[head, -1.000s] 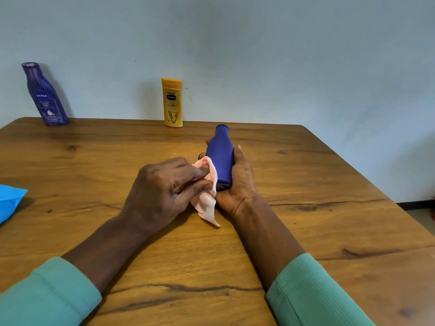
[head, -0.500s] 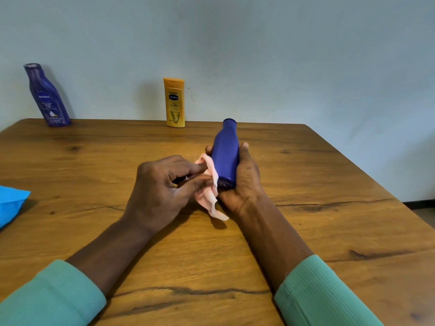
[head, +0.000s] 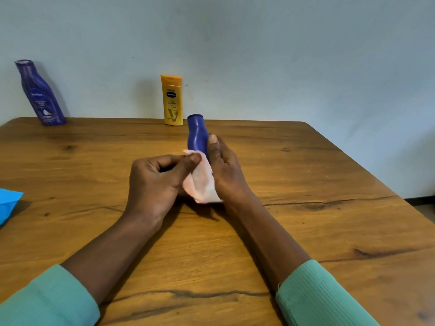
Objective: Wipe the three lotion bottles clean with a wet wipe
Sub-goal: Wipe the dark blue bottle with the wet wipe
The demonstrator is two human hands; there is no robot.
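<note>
My right hand (head: 223,170) grips a dark blue lotion bottle (head: 197,135) above the middle of the wooden table (head: 306,208), its neck pointing away from me. Only the bottle's upper half shows; the rest is hidden by the wipe and my palm. My left hand (head: 160,182) pinches a pale pink wet wipe (head: 201,182) between thumb and fingers and presses it against the bottle's lower part. A second blue lotion bottle (head: 41,94) leans against the wall at the back left. A yellow lotion bottle (head: 173,101) stands upright at the back centre.
A bright blue packet (head: 8,204) lies at the table's left edge, partly cut off. A pale wall (head: 259,55) runs right behind the table's far edge. The table's right edge drops off to the floor at the right.
The held bottle has tipped up and shifted slightly left. The wipe has slid down toward the bottle's base, and my left thumb now sits on top of the wipe.
</note>
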